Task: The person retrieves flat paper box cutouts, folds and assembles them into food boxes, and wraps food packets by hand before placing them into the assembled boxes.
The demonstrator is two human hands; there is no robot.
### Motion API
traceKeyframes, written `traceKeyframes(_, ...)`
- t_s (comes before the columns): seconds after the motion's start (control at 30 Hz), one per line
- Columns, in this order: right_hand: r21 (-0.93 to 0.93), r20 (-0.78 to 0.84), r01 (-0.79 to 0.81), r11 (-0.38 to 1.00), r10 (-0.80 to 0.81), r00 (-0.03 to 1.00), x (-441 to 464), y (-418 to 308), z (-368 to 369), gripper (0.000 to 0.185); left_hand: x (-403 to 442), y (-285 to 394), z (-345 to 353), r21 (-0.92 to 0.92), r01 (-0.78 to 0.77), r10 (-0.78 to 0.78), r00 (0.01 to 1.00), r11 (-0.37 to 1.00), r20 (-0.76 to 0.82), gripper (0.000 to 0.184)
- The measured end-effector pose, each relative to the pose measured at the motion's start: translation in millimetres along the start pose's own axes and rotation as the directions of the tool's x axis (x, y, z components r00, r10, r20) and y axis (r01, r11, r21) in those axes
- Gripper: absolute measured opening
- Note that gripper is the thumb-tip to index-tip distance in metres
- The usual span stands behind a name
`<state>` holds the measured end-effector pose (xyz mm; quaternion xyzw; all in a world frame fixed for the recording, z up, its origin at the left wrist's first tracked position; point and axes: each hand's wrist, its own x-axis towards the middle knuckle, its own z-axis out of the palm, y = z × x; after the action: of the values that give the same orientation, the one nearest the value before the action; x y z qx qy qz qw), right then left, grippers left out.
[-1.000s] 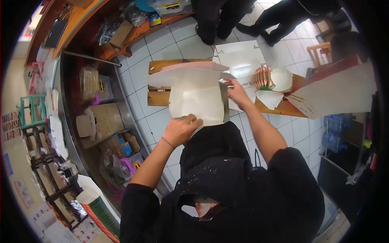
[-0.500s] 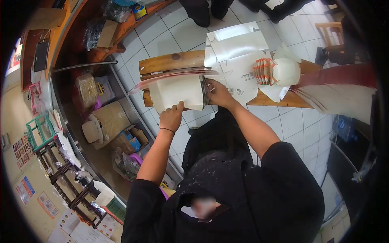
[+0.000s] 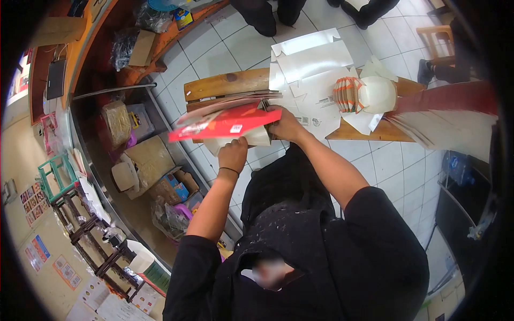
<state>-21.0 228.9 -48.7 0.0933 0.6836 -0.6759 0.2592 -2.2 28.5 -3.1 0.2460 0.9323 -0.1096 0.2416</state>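
Note:
A cardboard piece with a pale inner side (image 3: 217,145) and a bright red printed flap (image 3: 227,122) is between my hands, over the left part of a wooden bench (image 3: 227,84). My left hand (image 3: 233,154) is closed on its near edge. At its right end my right hand (image 3: 284,126) grips it, fingers partly hidden behind the card. More card layers stand behind the red flap. To the right, flat white card sheets (image 3: 316,64) lie on the bench, beside a nested stack of folded boxes (image 3: 375,94).
A large stack of red and white card (image 3: 444,115) lies at the bench's right end. On the left, a metal-edged shelf holds cardboard (image 3: 147,160) and bags. People's legs (image 3: 257,15) are at the top, and a wooden chair (image 3: 436,43) is at upper right.
The cardboard and both hands have moved left and away from my body. The red printed flap has folded down over the pale inside, towards my left hand.

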Motion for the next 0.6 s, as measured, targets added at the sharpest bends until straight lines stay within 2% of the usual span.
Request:
traceKeyframes(0.07, -0.068, -0.065, -0.004, 0.998, -0.001, 0.998, 12, 29, 6, 0.051, 3, 8, 4, -0.055, -0.053, 0.054, 0.998, 0.997, 0.021, 0.028)
traceKeyframes(0.1, -0.084, -0.076, 0.022, 0.996, -0.028, 0.997, 9, 24, 4, 0.051, 6, 10, -8, -0.224, -0.255, 0.238, 0.966, 0.941, -0.101, 0.034)
traceKeyframes(0.13, -0.099, -0.084, 0.046, 0.994, -0.054, 0.995, 2, 19, 4, 0.050, 7, 23, -19, -0.328, -0.364, 0.215, 0.886, 0.872, -0.411, 0.032)
traceKeyframes(0.17, -0.115, -0.090, 0.070, 0.991, -0.080, 0.993, -1, 15, 4, 0.050, 10, 38, -42, -0.470, -0.234, 0.082, 0.944, 0.851, -0.321, 0.028)
traceKeyframes(0.2, -0.180, -0.094, 0.187, 0.966, -0.206, 0.974, 5, 22, 7, 0.043, 17, 47, -53, -0.592, -0.092, -0.044, 0.977, 0.800, -0.211, 0.024)
traceKeyframes(0.27, -0.306, -0.076, 0.403, 0.862, -0.444, 0.893, 18, 40, 14, 0.029, 40, 52, -37, -0.565, -0.045, -0.113, 0.964, 0.824, -0.241, 0.021)
traceKeyframes(0.3, -0.347, -0.132, 0.317, 0.883, -0.381, 0.915, 15, 27, 13, 0.028, 48, 52, -30, -0.551, -0.021, -0.146, 0.955, 0.834, -0.257, 0.019)
traceKeyframes(0.37, -0.410, -0.249, 0.140, 0.901, -0.258, 0.933, 8, 3, 6, 0.026, 56, 50, -23, -0.510, -0.054, -0.114, 0.949, 0.858, -0.293, 0.019)
traceKeyframes(0.4, -0.434, -0.253, 0.113, 0.894, -0.242, 0.937, 11, 2, 5, 0.022, 59, 49, -22, -0.487, -0.067, -0.099, 0.946, 0.871, -0.308, 0.019)
traceKeyframes(0.47, -0.475, -0.261, 0.065, 0.877, -0.211, 0.942, 17, 3, 5, 0.015, 63, 51, -25, -0.563, 0.022, -0.192, 0.950, 0.826, -0.245, 0.020)
traceKeyframes(0.5, -0.440, -0.285, 0.126, 0.889, -0.271, 0.919, 16, 5, 9, 0.014, 64, 51, -28, -0.599, 0.068, -0.238, 0.948, 0.798, -0.210, 0.020)
traceKeyframes(0.57, -0.378, -0.337, 0.251, 0.891, -0.385, 0.859, 13, 9, 15, 0.014, 70, 49, -34, -0.616, 0.115, -0.226, 0.969, 0.780, -0.105, 0.022)
traceKeyframes(0.6, -0.396, -0.339, 0.229, 0.889, -0.373, 0.864, 14, 9, 13, 0.015, 72, 48, -36, -0.625, 0.141, -0.220, 0.974, 0.768, -0.050, 0.023)
